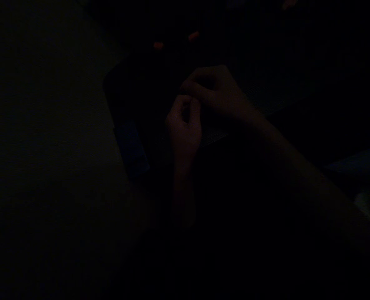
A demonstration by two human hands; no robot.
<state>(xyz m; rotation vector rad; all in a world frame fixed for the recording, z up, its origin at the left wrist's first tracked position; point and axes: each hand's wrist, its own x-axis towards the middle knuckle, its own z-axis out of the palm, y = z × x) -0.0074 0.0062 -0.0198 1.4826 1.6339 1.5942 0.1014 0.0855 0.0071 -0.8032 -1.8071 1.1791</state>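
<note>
Floor (47,108), as far as the gloom lets me judge, fills the left of the frame. Beside it, left of centre, runs the rounded end of a dark tabletop (131,89). A flat blue thing (133,148) lies along that edge, perhaps set there to be clear of the hands; its markings are too dark to read. In the upper middle sit a small orange piece (158,45) and, to its right, a second orange piece (194,36), both beyond the hands.

At the centre, the left hand (185,129) points up the frame, thumb and forefinger curled into a narrow ring. Just above and to its right, the right hand (224,93) comes in from the lower right, its thumb and forefinger also drawn close. The fingertips gather at one spot, which suggests fine work on something small; anything pinched would be there, near the middle, but I cannot tell whether either hand holds anything. At the upper right is a third orange piece (289,3).
</note>
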